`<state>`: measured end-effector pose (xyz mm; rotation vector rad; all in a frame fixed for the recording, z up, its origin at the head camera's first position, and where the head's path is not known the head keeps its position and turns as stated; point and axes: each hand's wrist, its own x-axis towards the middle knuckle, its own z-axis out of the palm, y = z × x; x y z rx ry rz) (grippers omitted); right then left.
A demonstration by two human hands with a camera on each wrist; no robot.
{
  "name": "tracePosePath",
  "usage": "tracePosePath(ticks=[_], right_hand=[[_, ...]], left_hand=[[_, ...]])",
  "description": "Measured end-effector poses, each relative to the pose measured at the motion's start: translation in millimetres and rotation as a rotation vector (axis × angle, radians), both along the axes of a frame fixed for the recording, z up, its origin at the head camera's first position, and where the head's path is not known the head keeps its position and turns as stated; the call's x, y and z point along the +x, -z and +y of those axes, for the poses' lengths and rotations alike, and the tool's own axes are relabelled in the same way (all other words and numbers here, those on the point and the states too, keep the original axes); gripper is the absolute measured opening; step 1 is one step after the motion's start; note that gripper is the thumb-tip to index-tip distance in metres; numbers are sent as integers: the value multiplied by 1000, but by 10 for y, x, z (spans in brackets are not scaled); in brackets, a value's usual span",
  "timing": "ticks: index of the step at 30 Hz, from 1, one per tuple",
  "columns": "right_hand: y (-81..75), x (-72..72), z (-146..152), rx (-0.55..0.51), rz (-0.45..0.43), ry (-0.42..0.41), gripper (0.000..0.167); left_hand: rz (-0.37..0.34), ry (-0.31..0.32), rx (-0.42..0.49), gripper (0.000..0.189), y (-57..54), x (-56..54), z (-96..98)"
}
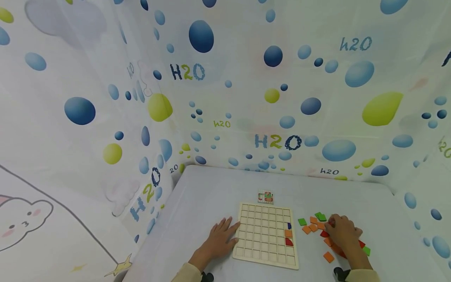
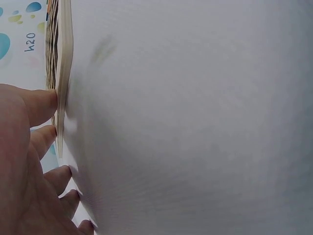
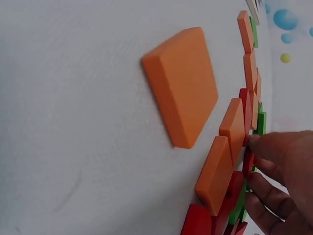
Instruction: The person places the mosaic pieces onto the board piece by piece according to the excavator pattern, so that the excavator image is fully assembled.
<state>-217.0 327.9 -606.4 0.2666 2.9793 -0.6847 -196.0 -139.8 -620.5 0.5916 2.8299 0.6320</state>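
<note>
1. The right hand (image 1: 342, 230) reaches down, fingers curled, seemingly pinching a red tile (image 3: 248, 161) among loose tiles (image 1: 313, 227) (mostly orange, some green).
2. The board (image 1: 260, 231) lies to that hand's left, three pieces (image 1: 288, 233) set along its right side.
3. The left hand (image 1: 221, 239), nearer the board, rests palm down, fingers spread, touching its left edge.

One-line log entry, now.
left hand: touching grid board | right hand: pinching red tile | loose tiles: around right hand | placed tiles: rightmost column
</note>
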Motion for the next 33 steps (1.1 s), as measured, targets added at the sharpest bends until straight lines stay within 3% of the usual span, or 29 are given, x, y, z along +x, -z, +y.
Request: tracePosePath(ticks=[8,15,22,29,33], right_hand=[[-32,25,58,-6,-95,-15,32],[-83,53,72,6,-128,-25,33],[-145,83,33,12,-146,-1,50],[-152,80,53,14,-160,-82,34],[-109,88,82,16,-114,-99,34]], left_hand=[[-10,-3,-4,58,20,-6,-4],[-13,-7,-10,58,-13,-4,6],[-13,-5,-9,58,14,-14,-2],[-12,-10,-2,59,33,-31,-11],[-11,-3,5,58,21,-29,-8]])
